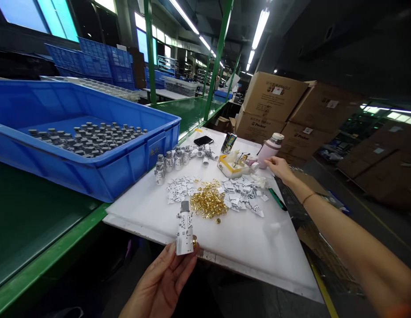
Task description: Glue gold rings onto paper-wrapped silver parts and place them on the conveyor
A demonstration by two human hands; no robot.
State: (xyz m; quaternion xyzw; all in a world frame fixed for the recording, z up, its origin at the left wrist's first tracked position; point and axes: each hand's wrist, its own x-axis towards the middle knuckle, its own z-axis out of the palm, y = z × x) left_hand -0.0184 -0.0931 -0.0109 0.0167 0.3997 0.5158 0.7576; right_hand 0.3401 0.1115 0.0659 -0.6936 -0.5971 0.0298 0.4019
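Note:
My left hand (168, 274) grips a white model tower (184, 234) with a grey top, upright at the near edge of the white table. A gold ring-shaped part (194, 241) shows at its right side, by my fingertips. My right hand (280, 168) is stretched out to the table's right edge, its fingers pinched together in front of a pink thermos bottle (268, 150). Anything in that pinch is too small or hidden to make out. Between the hands lie a pile of gold ring parts (209, 201) and heaps of flat white pieces (241, 193).
A large blue bin (132, 163) holding many grey parts stands left. Several assembled towers (169, 161) line the table's left side. Farther back are a phone (203, 140), a small box (228, 143) and a yellow-edged tray (227, 167). A green cutter (277, 199) lies right; cartons (268, 97) are stacked behind.

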